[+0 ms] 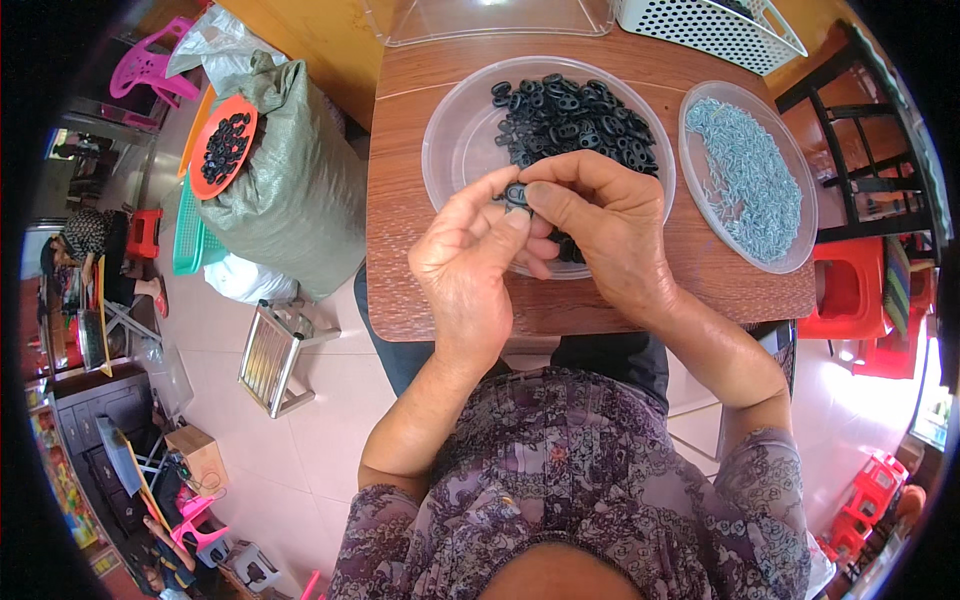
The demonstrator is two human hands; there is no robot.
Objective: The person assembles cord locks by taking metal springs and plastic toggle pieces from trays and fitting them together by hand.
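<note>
Between my two hands, over the near part of a clear round basin (455, 150), is a small black plastic piece (516, 194) with a rounded outline. My left hand (475, 250) pinches it from the left with thumb and fingers. From the right, the thumb and forefinger of my right hand (605, 225) close on the same piece. A heap of black plastic pieces (575, 120) with holes in them fills much of the basin. To its right, a clear round tray (795, 262) holds many small, pale blue-silver slender pieces (745, 175), perhaps screws.
The basin and tray stand on a brown wooden table (400, 200). A white perforated basket (700, 35) is at the back right. On the left, an orange plate (205, 185) of black pieces rests against a bulging green sack (300, 180). A metal stool (275, 360) stands on the floor.
</note>
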